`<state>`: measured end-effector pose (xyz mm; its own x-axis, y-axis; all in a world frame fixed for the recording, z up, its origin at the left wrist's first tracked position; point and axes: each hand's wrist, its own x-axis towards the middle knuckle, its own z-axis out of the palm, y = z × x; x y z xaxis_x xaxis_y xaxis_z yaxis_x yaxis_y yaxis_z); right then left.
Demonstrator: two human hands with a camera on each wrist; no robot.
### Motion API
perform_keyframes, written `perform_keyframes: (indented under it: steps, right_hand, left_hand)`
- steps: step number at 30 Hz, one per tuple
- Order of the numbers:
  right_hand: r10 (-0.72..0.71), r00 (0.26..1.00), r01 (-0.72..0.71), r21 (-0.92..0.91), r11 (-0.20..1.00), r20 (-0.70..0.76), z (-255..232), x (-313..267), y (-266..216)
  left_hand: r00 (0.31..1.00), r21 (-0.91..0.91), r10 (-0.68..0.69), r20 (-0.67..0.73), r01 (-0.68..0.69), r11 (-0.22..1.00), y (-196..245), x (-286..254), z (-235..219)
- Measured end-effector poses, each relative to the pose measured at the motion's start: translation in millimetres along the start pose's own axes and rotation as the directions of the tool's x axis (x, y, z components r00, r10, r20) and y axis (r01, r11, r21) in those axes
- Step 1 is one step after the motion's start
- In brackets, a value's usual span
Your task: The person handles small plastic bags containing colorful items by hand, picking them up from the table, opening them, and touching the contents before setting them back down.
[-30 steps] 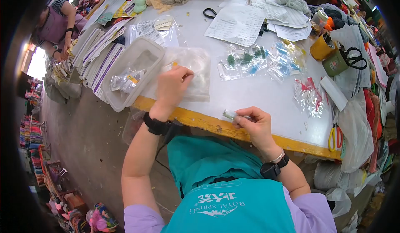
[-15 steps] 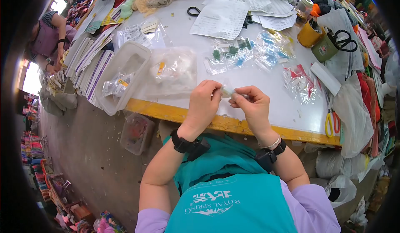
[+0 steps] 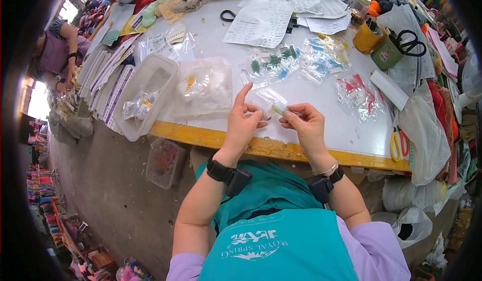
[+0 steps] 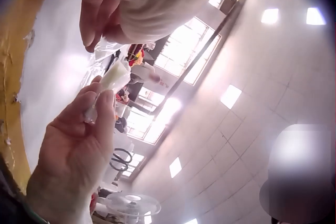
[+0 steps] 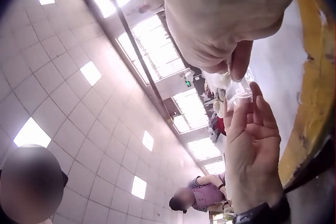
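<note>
Between the hands, above the table's front edge, is a small pale green roll [image 3: 279, 108] with clear plastic around it. The right hand [image 3: 307, 128] pinches it between thumb and fingers. At its left, the left hand [image 3: 242, 125] holds the clear plastic between thumb and fingers, its index finger raised straight. In the left wrist view the pale roll [image 4: 116, 75] sticks out from the right hand's fingertips. The right wrist view has clear plastic [image 5: 239, 91] at the left hand's [image 5: 254, 145] fingertips.
A plastic tub [image 3: 168, 75] with small packets and a clear bag [image 3: 211, 87] lie at the left. Packets with green [image 3: 275, 60] and red [image 3: 362, 92] contents lie beyond and right. Scissors [image 3: 400, 143] hang at the right edge. Another person [image 3: 63, 47] stands at the left.
The left hand has come from the clear bag at the left to the right hand, and its index finger has lifted. The right hand still pinches the roll. The view has shifted.
</note>
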<state>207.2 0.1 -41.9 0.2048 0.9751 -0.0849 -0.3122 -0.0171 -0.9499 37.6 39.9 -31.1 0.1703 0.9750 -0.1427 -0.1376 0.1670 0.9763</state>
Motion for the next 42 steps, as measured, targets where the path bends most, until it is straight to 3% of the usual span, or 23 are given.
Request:
perform_keyframes:
  steps: [2, 5, 8, 13, 17, 20, 23, 26, 32, 35, 38, 41, 42]
  right_hand:
    - [0.015, 1.0, -0.015, 0.006, 1.0, 0.006, -1, 1, 4]
    - [0.028, 0.999, -0.028, 0.007, 1.0, 0.029, -1, 1, 7]
    - [0.035, 0.998, -0.035, -0.009, 0.999, 0.043, -1, -2, 6]
    - [0.021, 0.994, -0.017, -0.041, 0.999, 0.106, 4, -13, 3]
    - [-0.073, 0.987, 0.099, -0.175, 0.98, 0.145, 13, -24, 1]
    - [-0.227, 0.971, 0.238, -0.485, 0.842, 0.082, 2, -15, 10]
    - [-0.557, 0.811, 0.514, -0.671, 0.535, 0.177, 0, -9, 4]
    - [-0.65, 0.665, 0.659, -0.698, 0.28, 0.368, 1, -7, 6]
    - [-0.607, 0.676, 0.657, -0.714, 0.24, 0.418, -5, -3, 4]
    - [-0.561, 0.8, 0.542, -0.661, 0.519, 0.215, 6, -7, -1]
    - [-0.377, 0.924, 0.346, -0.269, 0.899, -0.072, 9, -3, 15]
    - [-0.064, 0.986, 0.094, 0.199, 0.976, -0.152, 18, -5, 20]
    - [-0.065, 0.984, 0.1, 0.209, 0.973, -0.168, 19, -5, 22]
  left_hand:
    - [0.999, 0.054, -0.015, 0.034, 0.013, 0.998, -4, 0, -3]
    - [0.995, 0.325, 0.095, -0.008, -0.087, 0.942, -21, 4, -9]
    - [0.933, 0.691, 0.36, -0.01, -0.254, 0.677, -17, 2, -11]
    - [0.908, 0.712, 0.419, 0.008, -0.299, 0.636, -14, 2, -10]
    - [0.916, 0.711, 0.4, 0.033, -0.303, 0.635, -16, 2, -3]
    - [0.931, 0.622, 0.366, -0.003, -0.285, 0.729, -23, 1, 1]
    - [0.95, 0.619, 0.312, -0.031, -0.226, 0.752, -17, -5, 9]
    - [0.932, 0.629, 0.363, -0.021, -0.27, 0.729, -22, -7, 18]
    - [0.851, 0.808, 0.514, 0.104, -0.374, 0.455, -14, -15, 24]
    - [0.846, 0.823, 0.515, 0.137, -0.386, 0.416, -11, -21, 31]
    - [0.753, 0.777, 0.642, 0.144, -0.488, 0.398, -19, -16, 32]
    - [0.715, 0.747, 0.683, 0.153, -0.536, 0.394, -29, -15, 36]
    - [0.727, 0.742, 0.669, 0.157, -0.534, 0.406, -27, -17, 37]
